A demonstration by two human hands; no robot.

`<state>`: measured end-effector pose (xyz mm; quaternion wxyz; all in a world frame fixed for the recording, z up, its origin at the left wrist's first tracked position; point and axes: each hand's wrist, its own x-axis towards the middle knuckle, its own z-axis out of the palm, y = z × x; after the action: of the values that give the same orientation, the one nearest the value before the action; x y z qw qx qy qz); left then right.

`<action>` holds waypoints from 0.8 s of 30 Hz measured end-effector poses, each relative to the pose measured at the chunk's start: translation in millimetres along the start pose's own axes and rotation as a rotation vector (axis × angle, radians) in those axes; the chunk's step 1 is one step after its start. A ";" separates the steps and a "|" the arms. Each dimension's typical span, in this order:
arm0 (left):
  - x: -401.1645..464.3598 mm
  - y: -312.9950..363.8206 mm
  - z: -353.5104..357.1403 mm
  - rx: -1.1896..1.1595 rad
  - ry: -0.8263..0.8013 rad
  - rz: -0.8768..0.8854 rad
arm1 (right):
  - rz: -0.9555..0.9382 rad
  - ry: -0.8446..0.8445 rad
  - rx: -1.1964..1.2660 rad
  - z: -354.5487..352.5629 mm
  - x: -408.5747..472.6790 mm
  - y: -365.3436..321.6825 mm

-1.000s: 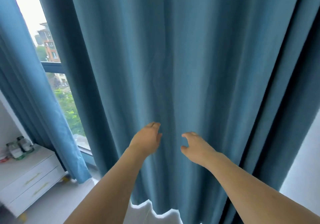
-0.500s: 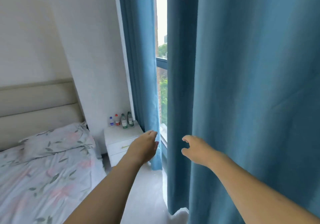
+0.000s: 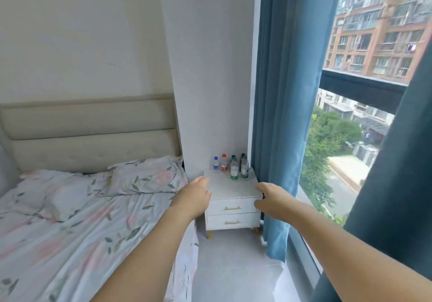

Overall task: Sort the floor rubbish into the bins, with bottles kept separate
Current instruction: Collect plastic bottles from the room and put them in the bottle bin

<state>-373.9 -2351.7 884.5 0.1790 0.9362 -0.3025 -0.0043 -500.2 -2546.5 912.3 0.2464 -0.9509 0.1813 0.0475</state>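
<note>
Several plastic bottles stand upright at the back of a white bedside cabinet (image 3: 228, 189): one with a blue cap (image 3: 216, 163), one with a red cap (image 3: 224, 162), and green-capped ones (image 3: 234, 168) beside the curtain. My left hand (image 3: 194, 197) and my right hand (image 3: 272, 197) are stretched out in front of me at either side of the cabinet in the view, fingers relaxed, holding nothing. No bins and no floor rubbish are in view.
A bed (image 3: 70, 226) with floral sheets and a pillow (image 3: 149, 177) fills the left. A blue curtain (image 3: 282, 114) hangs right of the cabinet, a darker curtain (image 3: 397, 196) at far right, with the window (image 3: 350, 126) between. A strip of grey floor (image 3: 233, 269) runs between bed and window.
My view has swung left, from facing the curtain to the bed, bedside cabinet and open window. Both hands have stayed stretched out in front of me, holding nothing.
</note>
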 end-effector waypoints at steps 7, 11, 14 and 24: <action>138.8 -8.7 7.1 -0.089 0.028 0.014 | 0.009 0.023 0.056 -31.5 139.0 6.3; 209.4 -11.2 36.7 -0.104 -0.029 0.022 | 0.026 0.018 0.101 -40.3 215.5 25.8; 272.4 -17.8 52.6 -0.090 -0.052 0.018 | 0.044 0.013 0.110 -48.3 277.0 44.3; 479.6 -37.9 60.0 -0.120 0.003 -0.070 | 0.102 -0.037 0.254 -73.5 496.4 89.4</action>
<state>32.3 -2615.5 863.7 0.2349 0.9338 -0.2686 -0.0270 -71.5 -2814.4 847.0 0.3654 -0.9005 0.2294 0.0543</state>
